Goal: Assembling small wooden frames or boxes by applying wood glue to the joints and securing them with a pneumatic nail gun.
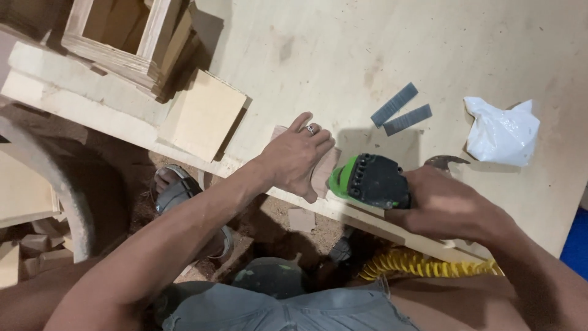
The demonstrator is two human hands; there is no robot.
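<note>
Nailer at the bench's near edge.
Your left hand (298,156) presses flat on a wood piece (323,167); your right hand (447,205) is clenched around the nailer (367,182).

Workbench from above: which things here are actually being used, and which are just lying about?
In use:
left hand pressing small wood piece
right hand gripping green nail gun
yellow coiled hose

Lying about:
nail strips
white plastic bag
square plywood offcut
wooden box frame

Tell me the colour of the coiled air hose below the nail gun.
Yellow coiled air hose; the head view shows it best.
</note>
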